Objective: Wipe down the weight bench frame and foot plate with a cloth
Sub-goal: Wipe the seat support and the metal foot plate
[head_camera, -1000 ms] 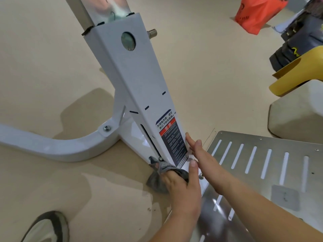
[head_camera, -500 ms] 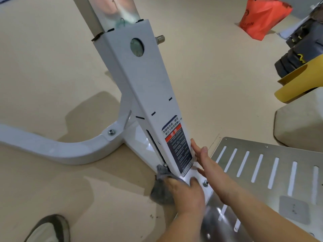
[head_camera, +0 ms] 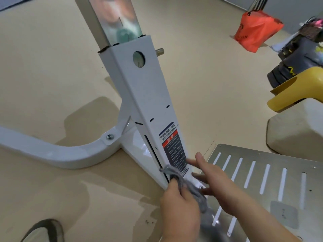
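While left hand (head_camera: 180, 206) grips one cloth (head_camera: 191, 188), right hand (head_camera: 220, 187) touches frame (head_camera: 148, 88).

Passage toward 12 o'clock is blocked by the white upright (head_camera: 143, 95); 9 o'clock is barred by the curved base tube (head_camera: 52, 152). Bare floor (head_camera: 209, 84) is left open at 1 o'clock.
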`<action>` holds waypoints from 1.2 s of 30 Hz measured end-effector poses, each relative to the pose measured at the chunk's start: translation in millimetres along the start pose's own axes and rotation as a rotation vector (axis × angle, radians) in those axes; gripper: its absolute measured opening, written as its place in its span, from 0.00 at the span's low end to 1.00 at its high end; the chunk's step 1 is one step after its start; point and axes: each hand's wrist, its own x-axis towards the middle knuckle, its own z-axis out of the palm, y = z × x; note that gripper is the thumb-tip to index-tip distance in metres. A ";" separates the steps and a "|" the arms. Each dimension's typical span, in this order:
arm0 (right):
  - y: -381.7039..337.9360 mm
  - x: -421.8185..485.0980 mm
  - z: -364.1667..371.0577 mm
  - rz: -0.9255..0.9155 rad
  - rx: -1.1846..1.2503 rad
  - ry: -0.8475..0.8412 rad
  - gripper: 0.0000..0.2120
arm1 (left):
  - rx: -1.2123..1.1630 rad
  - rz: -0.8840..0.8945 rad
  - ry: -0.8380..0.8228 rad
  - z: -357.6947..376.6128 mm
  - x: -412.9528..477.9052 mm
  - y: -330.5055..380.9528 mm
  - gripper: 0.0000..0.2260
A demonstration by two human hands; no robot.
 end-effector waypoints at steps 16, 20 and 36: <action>-130.2 1.4 18.7 -0.458 0.363 0.530 0.06 | 0.594 0.771 -0.041 -107.1 3.6 198.8 0.14; -185.9 10.1 60.7 -0.655 0.149 0.323 0.12 | 1.064 1.157 0.083 -152.8 22.3 219.4 0.15; -179.8 54.7 78.7 -0.586 -0.146 0.312 0.25 | 1.503 1.188 0.227 -167.3 76.2 192.1 0.35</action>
